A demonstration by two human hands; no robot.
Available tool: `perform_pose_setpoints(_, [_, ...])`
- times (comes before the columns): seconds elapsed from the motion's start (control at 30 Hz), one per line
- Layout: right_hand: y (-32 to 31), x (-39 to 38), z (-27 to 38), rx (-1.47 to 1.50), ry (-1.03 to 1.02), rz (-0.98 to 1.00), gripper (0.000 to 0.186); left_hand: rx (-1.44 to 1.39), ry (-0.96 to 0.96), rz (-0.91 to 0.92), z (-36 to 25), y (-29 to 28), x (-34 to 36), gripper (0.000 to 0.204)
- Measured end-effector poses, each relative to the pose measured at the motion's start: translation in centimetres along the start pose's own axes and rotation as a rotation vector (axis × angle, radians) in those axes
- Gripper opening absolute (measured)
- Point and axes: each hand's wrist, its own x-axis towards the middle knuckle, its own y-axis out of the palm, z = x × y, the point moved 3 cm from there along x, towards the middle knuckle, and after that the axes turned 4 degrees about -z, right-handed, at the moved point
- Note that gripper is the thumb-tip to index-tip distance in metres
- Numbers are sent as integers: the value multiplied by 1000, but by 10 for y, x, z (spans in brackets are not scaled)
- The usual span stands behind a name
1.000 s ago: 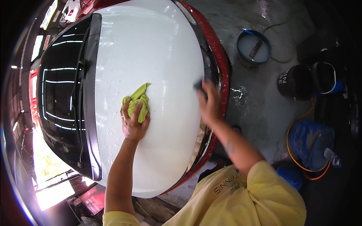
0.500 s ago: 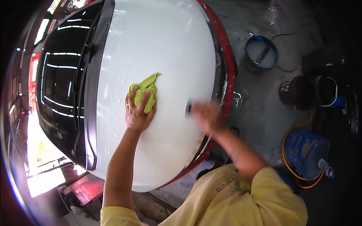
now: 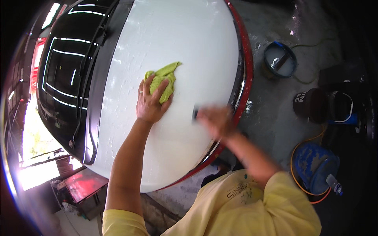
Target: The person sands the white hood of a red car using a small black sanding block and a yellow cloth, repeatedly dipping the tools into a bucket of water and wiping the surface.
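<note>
The white car hood (image 3: pixel 183 35) spreads out in front of me. My left hand (image 3: pixel 151 104) rests on it, fingers curled over a crumpled yellow-green cloth (image 3: pixel 164 82) whose corner points away from me. To the right, nearer the red front edge, my right hand (image 3: pixel 216 122) is smeared by motion. It grips a small dark block (image 3: pixel 195 113) against the hood; the block is too blurred to tell its exact kind.
The dark windshield (image 3: pixel 65 67) with wipers lies left. A round tub of cloudy water (image 3: pixel 289 67) stands on the wet floor at right, with a black bucket (image 3: pixel 309 104) and a blue container (image 3: pixel 315 161) nearer. A red-topped table (image 3: pixel 84 183) is at lower left.
The view has shifted a little. My left hand and the cloth appear slightly farther away and to the right; my right hand stays blurred in about the same place, still with the block.
</note>
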Motion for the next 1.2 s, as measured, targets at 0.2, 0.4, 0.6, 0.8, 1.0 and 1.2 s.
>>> perform_pose_setpoints(0.2, [-39,184,-189,-363,460,-270,38,-23,10,6,-5,7,17,61])
perform_pose_setpoints(0.4, [32,-35,80,-90,266,-90,28,10,-14,6,2,2,1,57])
perform_pose_setpoints(0.6, [-6,20,-26,-138,129,-230,24,-12,-37,7,2,9,7,66])
perform_pose_setpoints(0.8, [-8,78,-50,-472,251,-251,38,35,157,-288,-35,-7,-20,47])
perform_pose_setpoints(1.0, [-6,48,-6,-480,372,-188,43,-136,292,-221,-60,-44,-165,20])
perform_pose_setpoints(1.2, [30,-55,143,-310,662,-269,66,15,172,-222,24,-94,-253,12])
